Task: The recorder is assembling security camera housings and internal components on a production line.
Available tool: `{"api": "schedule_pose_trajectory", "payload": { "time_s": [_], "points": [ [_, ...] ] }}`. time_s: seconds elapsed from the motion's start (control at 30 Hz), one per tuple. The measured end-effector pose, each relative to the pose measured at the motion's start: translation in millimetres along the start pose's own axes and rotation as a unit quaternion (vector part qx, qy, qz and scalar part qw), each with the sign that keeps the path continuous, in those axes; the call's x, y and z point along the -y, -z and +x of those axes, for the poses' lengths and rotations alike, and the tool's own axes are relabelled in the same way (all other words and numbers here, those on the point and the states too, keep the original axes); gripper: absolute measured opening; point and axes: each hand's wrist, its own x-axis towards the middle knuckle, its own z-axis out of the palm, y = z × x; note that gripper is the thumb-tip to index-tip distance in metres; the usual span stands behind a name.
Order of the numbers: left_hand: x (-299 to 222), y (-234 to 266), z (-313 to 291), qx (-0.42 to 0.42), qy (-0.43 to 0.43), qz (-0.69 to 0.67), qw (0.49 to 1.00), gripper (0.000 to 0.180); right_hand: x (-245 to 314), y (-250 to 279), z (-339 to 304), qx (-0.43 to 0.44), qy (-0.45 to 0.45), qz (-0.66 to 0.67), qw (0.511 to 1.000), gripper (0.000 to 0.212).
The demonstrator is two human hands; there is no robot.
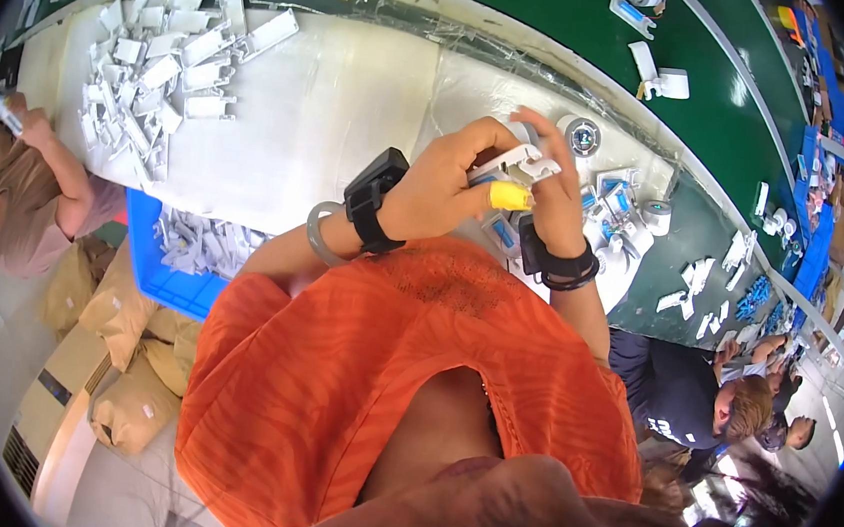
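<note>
In front of my chest, my left hand (445, 190) grips a white plastic part (513, 163) with clips and notches at its end. A yellow cover (509, 196) shows at the tip of the left thumb, just below the part. My right hand (561, 190) closes around the right end of the same part, its upper fingers slightly blurred and bent over it. The palms hide some of the part. Close beyond the right hand stands a round white piece with a dark dial (583, 136). White pieces with blue labels (613, 195) lie beside my right wrist.
White plastic parts (163, 70) are heaped at the table's left. A blue crate (176, 287) below holds more. The green conveyor (701, 112) runs along the far side, carrying a few pieces. Co-workers sit left (42, 190) and right (697, 393). Brown sacks (135, 409) lie lower left.
</note>
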Motion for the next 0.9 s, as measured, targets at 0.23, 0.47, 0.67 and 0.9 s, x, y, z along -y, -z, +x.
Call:
{"api": "schedule_pose_trajectory", "payload": {
  "time_s": [0.23, 0.47, 0.67, 0.9],
  "points": [
    [7, 0, 8, -0.144, -0.026, 0.001, 0.989, 0.026, 11, 12, 25, -0.073, 0.105, -0.168, 0.977, 0.039],
    [25, 1, 11, -0.151, 0.024, -0.017, 0.988, 0.024, 44, 21, 32, -0.112, 0.273, -0.384, 0.875, 0.044],
    [23, 5, 17, -0.086, 0.021, -0.021, 0.996, 0.021, 48, 28, 32, -0.097, 0.262, -0.402, 0.872, 0.043],
    [13, 6, 24, -0.058, 0.023, -0.044, 0.997, 0.020, 47, 31, 35, -0.097, 0.266, -0.395, 0.874, 0.043]
  ]
}}
